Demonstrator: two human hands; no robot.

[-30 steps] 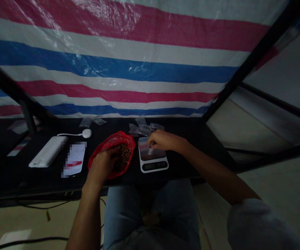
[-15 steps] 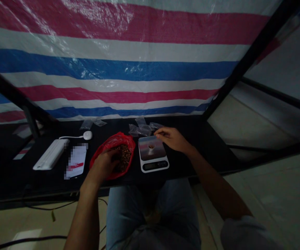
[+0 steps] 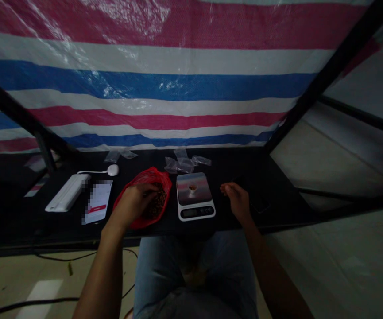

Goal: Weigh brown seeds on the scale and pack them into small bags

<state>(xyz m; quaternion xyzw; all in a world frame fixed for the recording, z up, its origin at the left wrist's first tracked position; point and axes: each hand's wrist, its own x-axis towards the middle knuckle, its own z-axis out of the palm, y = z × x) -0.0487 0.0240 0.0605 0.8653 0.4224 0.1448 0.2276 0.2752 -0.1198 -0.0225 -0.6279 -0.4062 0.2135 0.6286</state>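
Observation:
A red plastic bag, rolled open, holds small brown grains too small to name. Over the grains reaches my left hand, its fingertips pinched together at the pile; what is between them is hidden. To the bag's right stands a white kitchen scale with a metal plate, and on the plate sits a tiny white cup with some brown bits in it. My right hand is beside the scale, apart from it, with curled fingers; anything inside them is too small to see.
Several small clear plastic bags lie behind the scale, others at the back left. A phone, a white oblong device and a round white cabled piece are on the left. A dark flat object lies by my right hand.
My right hand has moved from the scale's back right corner, rightward and nearer to me. My left hand has lifted slightly, its fingers drawn together over the grains.

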